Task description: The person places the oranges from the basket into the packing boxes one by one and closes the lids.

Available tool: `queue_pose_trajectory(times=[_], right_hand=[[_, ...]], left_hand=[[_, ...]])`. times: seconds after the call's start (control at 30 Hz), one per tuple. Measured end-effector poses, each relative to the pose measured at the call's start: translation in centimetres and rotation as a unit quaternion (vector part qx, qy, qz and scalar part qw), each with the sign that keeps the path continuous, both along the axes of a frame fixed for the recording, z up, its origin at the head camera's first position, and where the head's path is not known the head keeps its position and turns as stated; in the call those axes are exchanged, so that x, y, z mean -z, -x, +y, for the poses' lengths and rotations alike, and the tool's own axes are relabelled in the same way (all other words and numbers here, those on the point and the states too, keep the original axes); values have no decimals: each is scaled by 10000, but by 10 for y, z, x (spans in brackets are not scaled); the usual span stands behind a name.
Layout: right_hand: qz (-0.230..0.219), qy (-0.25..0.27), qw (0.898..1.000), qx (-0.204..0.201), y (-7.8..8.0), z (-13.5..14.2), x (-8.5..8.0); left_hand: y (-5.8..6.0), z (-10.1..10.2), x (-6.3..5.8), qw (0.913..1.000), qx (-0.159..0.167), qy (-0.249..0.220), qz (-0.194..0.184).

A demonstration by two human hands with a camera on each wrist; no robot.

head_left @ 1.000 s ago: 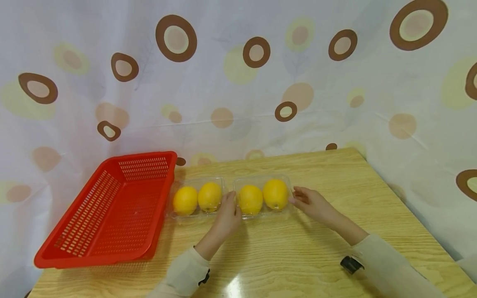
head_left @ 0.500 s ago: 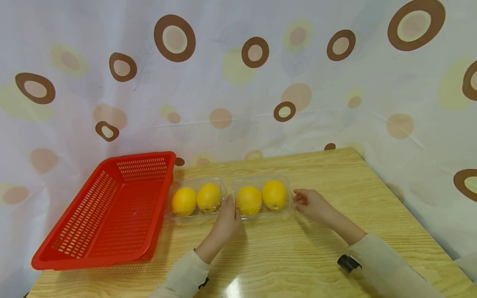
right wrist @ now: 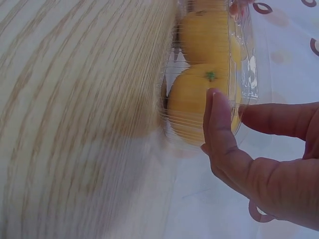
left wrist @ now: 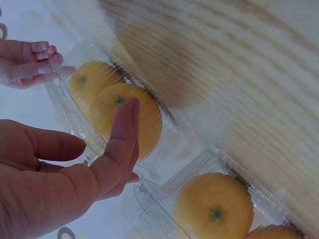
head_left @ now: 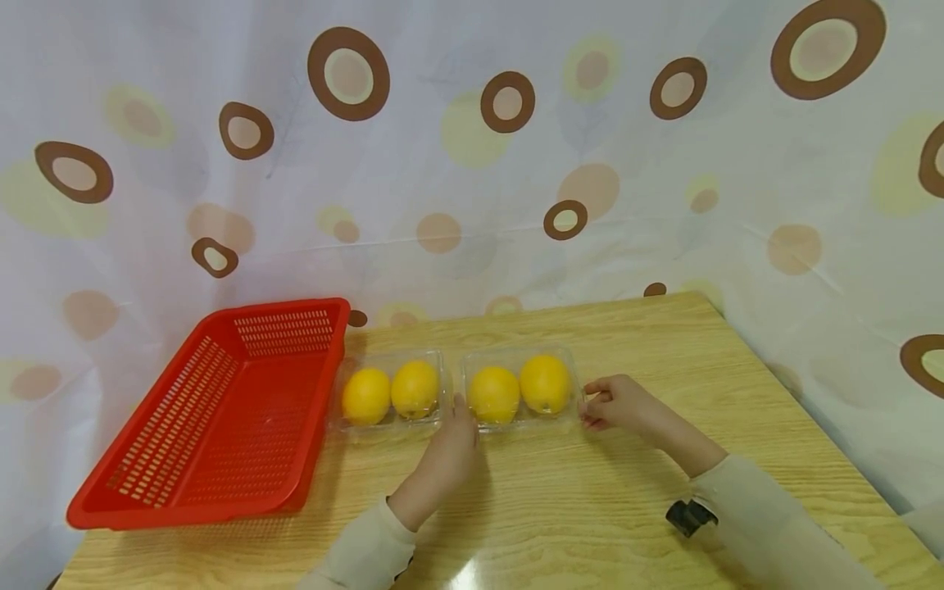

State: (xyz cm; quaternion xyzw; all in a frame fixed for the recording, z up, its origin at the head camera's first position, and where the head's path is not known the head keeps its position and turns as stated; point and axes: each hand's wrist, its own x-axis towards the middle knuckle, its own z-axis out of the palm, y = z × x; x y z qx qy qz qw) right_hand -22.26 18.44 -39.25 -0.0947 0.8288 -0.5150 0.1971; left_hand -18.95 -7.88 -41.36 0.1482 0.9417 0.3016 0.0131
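Two oranges point(head_left: 546, 383) lie in a clear plastic fruit box point(head_left: 527, 425) on the table. Directly left of it stands a second clear box point(head_left: 379, 357), with two more oranges point(head_left: 365, 397) inside. My left hand point(head_left: 446, 459) is at the narrow gap between the boxes, by the near left corner of the right one. In the left wrist view the left thumb and straight fingers point(left wrist: 124, 122) stand apart beside the plastic. My right hand point(head_left: 627, 410) is at the right box's right end. In the right wrist view its thumb point(right wrist: 271, 118) and forefinger are at the lid edge, a small gap between them.
A large red slotted plastic basket point(head_left: 251, 426) stands on the left of the wooden table point(head_left: 560, 516), close against the left box. Behind the table hangs a white curtain point(head_left: 413, 180) with brown and yellow round patterns.
The left hand has drawn slightly back toward the person and lower along the gap. The right hand has eased a little right from the box end. Boxes and basket have stayed in place.
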Motion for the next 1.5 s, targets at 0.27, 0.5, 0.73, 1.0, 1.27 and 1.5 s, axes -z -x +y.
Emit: queue_pose_trajectory(times=[0.27, 0.5, 0.73, 1.0, 1.27, 1.5], right_hand=[[-292, 284, 9992, 61, 3, 1, 0], [-252, 287, 9992, 90, 4, 1, -1], [-263, 319, 9991, 111, 6, 1, 1], [-231, 461, 9986, 114, 6, 2, 4], [-285, 491, 9982, 168, 4, 3, 7], [-431, 601, 9971, 149, 4, 3, 7]], left_hand=[[-1, -4, 3, 9915, 16, -1051, -765], [-1, -6, 9, 9350, -315, -2993, -1877], [3, -3, 11, 8611, -939, -4221, -2677], [11, -10, 15, 8204, -822, -4667, -3201], [12, -9, 14, 8215, -626, -4637, -3259], [10, -7, 15, 8205, -682, -4632, -3279]])
